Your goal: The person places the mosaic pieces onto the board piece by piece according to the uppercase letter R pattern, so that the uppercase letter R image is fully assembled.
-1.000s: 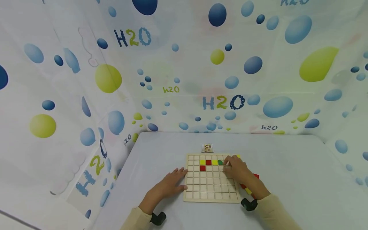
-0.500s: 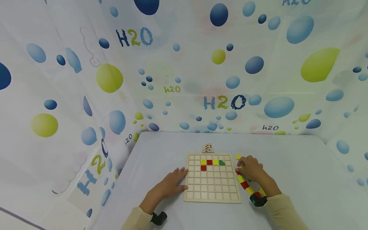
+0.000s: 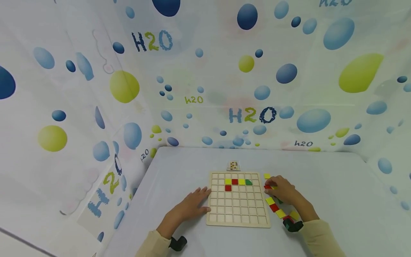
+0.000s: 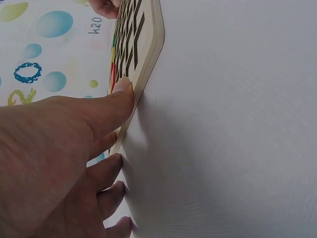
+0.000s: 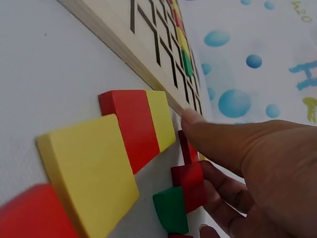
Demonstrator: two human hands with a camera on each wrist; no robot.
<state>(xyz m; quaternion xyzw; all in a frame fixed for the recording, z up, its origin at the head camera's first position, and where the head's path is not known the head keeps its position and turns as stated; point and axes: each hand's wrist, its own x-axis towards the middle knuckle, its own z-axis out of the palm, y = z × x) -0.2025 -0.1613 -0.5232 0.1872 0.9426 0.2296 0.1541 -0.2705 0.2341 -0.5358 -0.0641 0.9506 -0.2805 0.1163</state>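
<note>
My left hand (image 3: 192, 204) rests at the left edge of a wooden grid board (image 3: 237, 214), its thumb touching the rim in the left wrist view. On the board lie a green rounded tile (image 3: 248, 182), two yellow tiles and two red tiles. Right of the board, my right hand (image 3: 282, 191) has its thumb and fingertips around a red square tile (image 3: 267, 187). In the right wrist view the thumb covers part of that tile (image 5: 186, 148), while the fingers pass behind another red tile (image 5: 189, 186). A green tile (image 5: 171, 210) sits beside it.
A small pattern card (image 3: 233, 165) lies beyond the board. Several loose tiles run along the board's right side, including a yellow tile (image 3: 267, 176) at the far end and a red tile (image 3: 274, 207) nearer. A patterned sheet (image 3: 218, 71) hangs behind the white table (image 3: 179, 164).
My right hand has moved right, off the board near the green tile, to the loose tiles, and its fingers have come around a red tile. The left hand stays at the board's edge.
</note>
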